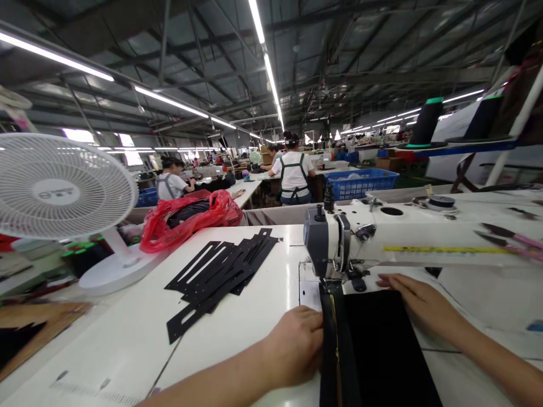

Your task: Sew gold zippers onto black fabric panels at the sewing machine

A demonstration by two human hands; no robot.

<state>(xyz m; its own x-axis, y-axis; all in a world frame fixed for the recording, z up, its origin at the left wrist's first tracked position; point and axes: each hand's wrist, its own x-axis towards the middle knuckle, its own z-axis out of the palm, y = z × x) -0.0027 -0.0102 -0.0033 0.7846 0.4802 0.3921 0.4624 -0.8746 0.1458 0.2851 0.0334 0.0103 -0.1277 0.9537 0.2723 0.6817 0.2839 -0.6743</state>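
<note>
A black fabric piece point(390, 350) with a gold-toned zipper point(334, 316) along its left part lies on the white sewing table, its far end under the needle area of a white sewing machine point(441, 232). My left hand point(297, 342) is closed at the fabric's left edge, its fingertips partly hidden. On the other side, my right hand point(418, 299) rests by the fabric's far right corner with fingers stretched out, under the machine arm. Several black slotted cut pieces point(224, 268) lie in a loose pile to the left of the machine.
A white fan point(63, 186) stands at the left, beside a red plastic bag point(220, 212) with dark material. Pink-handled scissors point(509, 237) and yellow measuring tape point(441, 249) are on the machine arm. Beyond are a blue basket point(360, 183), thread cones point(425, 124) and co-workers point(294, 175).
</note>
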